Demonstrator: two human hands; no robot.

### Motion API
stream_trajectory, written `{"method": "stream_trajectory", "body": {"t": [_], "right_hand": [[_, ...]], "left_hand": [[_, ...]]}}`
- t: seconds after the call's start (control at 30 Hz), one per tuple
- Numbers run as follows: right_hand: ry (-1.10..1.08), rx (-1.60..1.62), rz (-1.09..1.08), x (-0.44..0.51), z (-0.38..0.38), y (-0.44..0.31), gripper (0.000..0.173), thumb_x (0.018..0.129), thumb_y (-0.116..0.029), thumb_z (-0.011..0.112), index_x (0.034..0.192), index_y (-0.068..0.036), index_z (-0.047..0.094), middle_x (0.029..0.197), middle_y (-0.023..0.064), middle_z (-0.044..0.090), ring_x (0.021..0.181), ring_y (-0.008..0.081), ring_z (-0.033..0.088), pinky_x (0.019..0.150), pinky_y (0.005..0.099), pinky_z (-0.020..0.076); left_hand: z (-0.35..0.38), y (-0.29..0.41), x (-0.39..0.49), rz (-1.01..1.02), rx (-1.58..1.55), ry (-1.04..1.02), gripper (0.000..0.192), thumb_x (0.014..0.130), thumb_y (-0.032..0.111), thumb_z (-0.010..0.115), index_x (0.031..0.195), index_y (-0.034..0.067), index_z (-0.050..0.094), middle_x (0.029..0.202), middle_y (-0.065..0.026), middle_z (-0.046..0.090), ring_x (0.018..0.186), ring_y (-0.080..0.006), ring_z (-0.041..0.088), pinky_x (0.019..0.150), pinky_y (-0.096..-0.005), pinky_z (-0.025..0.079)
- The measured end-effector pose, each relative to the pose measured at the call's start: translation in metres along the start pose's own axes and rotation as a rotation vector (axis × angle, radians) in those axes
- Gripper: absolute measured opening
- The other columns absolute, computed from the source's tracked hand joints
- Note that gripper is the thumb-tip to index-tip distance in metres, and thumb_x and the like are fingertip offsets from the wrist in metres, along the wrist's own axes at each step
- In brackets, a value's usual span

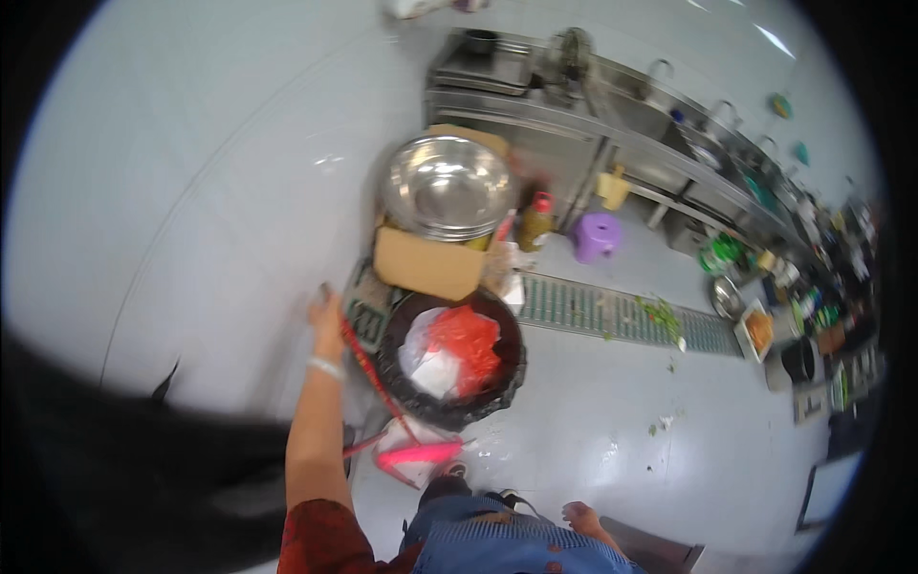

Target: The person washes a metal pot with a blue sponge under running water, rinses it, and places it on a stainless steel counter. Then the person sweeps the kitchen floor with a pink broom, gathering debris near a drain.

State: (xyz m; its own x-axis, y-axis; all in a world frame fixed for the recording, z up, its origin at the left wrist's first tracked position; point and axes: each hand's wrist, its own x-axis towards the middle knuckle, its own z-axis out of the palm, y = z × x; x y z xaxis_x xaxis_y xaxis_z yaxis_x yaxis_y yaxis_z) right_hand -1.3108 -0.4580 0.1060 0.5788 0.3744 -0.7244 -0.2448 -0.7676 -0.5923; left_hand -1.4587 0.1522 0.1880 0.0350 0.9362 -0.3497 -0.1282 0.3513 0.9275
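My left hand [326, 319] is closed around the top of a long red handle [376, 377], whose dark end sticks out above the fingers. The handle slants down to a pink and white dustpan or broom head [419, 453] on the floor; which of these it is, I cannot tell. Beside the handle stands a round black bin [513, 373] with a black liner, holding a red plastic bag [470, 344] and whitish bags. My right hand [581, 516] hangs low by the blue apron [495, 542], with nothing visible in it.
Large steel bowls [450, 188] rest on a cardboard box [429, 264] behind the bin. A bottle with a red cap [536, 224] and a purple stool [597, 237] stand by the steel counter [523, 106]. Green scraps [661, 317] lie on the floor drain grate [574, 305].
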Motion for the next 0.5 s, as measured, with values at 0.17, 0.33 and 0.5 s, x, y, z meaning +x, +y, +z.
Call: {"method": "stream_trajectory", "body": {"t": [0.17,0.33,0.5], "right_hand": [[0.117,-0.130,0.055,-0.029,0.015,0.019,0.029,0.076,-0.035,0.051,0.086,-0.008,0.058,0.074,0.0062,0.062,0.070,0.0176,0.060,0.065,0.0288,0.0460],[0.180,-0.228,0.210,-0.059,0.017,0.043,0.031,0.074,-0.037,0.047,0.083,-0.010,0.059,0.072,0.0071,0.061,0.072,0.0233,0.059,0.066,0.0320,0.0457],[0.142,-0.354,0.235,-0.064,0.022,0.043,0.030,0.075,-0.036,0.044,0.080,-0.011,0.059,0.073,0.0096,0.060,0.073,0.0274,0.058,0.065,0.0348,0.0452]], "left_hand": [[-0.035,-0.079,0.081,0.181,0.295,0.048,0.053,0.076,0.014,0.058,0.118,-0.003,0.030,0.106,-0.0118,0.045,0.089,-0.0171,0.048,0.076,-0.0278,0.042],[-0.032,-0.081,0.090,0.212,0.239,-0.120,0.042,0.076,0.011,0.056,0.114,0.004,0.039,0.096,-0.0057,0.049,0.084,-0.0135,0.046,0.074,-0.0263,0.039],[-0.029,-0.075,0.077,0.079,0.327,-0.247,0.034,0.075,0.014,0.058,0.106,0.009,0.046,0.082,0.0021,0.047,0.061,-0.0058,0.041,0.050,-0.0188,0.033]]}}
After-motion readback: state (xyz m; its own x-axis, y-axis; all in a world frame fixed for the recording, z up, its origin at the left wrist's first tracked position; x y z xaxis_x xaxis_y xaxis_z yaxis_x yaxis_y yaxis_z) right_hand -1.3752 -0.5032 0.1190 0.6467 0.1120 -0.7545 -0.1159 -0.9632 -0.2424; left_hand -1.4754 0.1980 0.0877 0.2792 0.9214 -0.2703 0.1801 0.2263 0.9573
